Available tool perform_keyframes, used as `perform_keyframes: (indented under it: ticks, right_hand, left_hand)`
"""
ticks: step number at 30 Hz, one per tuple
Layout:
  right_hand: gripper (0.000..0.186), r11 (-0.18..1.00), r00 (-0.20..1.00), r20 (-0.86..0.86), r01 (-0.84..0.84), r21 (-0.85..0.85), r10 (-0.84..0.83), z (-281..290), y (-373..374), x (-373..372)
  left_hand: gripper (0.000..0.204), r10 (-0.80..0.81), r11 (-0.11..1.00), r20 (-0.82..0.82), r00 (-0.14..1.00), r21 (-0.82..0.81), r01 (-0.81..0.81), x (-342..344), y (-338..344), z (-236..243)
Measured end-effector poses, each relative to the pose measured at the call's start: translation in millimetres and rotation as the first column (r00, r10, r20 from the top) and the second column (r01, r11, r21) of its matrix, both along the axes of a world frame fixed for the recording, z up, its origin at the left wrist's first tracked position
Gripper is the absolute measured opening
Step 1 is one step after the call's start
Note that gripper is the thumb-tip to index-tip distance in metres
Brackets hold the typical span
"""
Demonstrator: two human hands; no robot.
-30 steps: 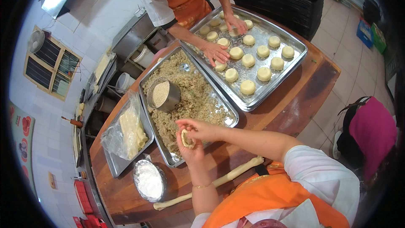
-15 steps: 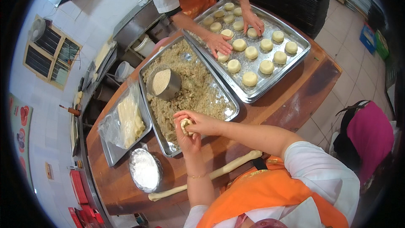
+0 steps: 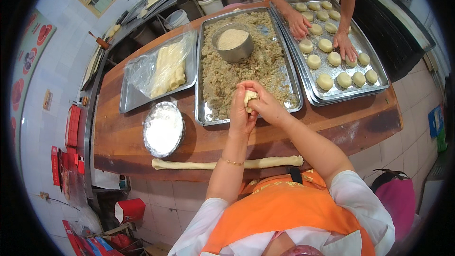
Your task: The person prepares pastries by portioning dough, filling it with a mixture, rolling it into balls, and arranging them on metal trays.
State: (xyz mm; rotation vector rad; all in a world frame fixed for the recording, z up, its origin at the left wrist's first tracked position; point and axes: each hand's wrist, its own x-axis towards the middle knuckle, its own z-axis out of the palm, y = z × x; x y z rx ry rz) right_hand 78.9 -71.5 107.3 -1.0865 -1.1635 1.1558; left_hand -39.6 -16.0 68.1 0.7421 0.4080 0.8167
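Cupped together, my left hand (image 3: 240,114) and my right hand (image 3: 266,104) hold a pale, ragged-edged piece of dough (image 3: 250,97). The fingers of both are curled round it, so whether filling lies inside cannot be seen. My hands are above the near edge of a metal tray (image 3: 208,115) spread with crumbly brown filling (image 3: 227,79). A round metal container (image 3: 235,53) of pale crumbs stands in that filling. Below my forearms, a long dough rope (image 3: 272,162) lies along the table's near edge. A bowl of white flour (image 3: 162,129) sits left of my left arm.
Left of the filling, a smaller tray (image 3: 130,103) holds dough sheets (image 3: 170,68) under plastic. At right, a co-worker's hands (image 3: 298,24) press round dough cakes (image 3: 325,82) on a large tray (image 3: 327,98). The wooden table (image 3: 118,140) has a rounded edge.
The view has turned and shifted, so the table appears straighter and lower. My hands stay closed round the dough. The co-worker's hands have moved to other cakes on the tray.
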Motion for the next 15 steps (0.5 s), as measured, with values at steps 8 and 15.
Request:
perform_keyframes:
  ticks: [8,15]
  right_hand:
    - [0.073,0.909,0.752,0.642,-0.153,0.387,-0.147,2.9,-8.4,25.0]
    - [0.049,0.852,0.692,0.657,-0.117,0.51,-0.298,9.9,-18.0,15.5]
  left_hand:
    - [0.053,-0.15,0.981,0.319,0.936,-0.066,0.18,-12.9,-15.8,12.4]
    - [0.051,-0.094,0.992,0.093,0.991,-0.079,0.101,-1.9,-49.3,28.2]
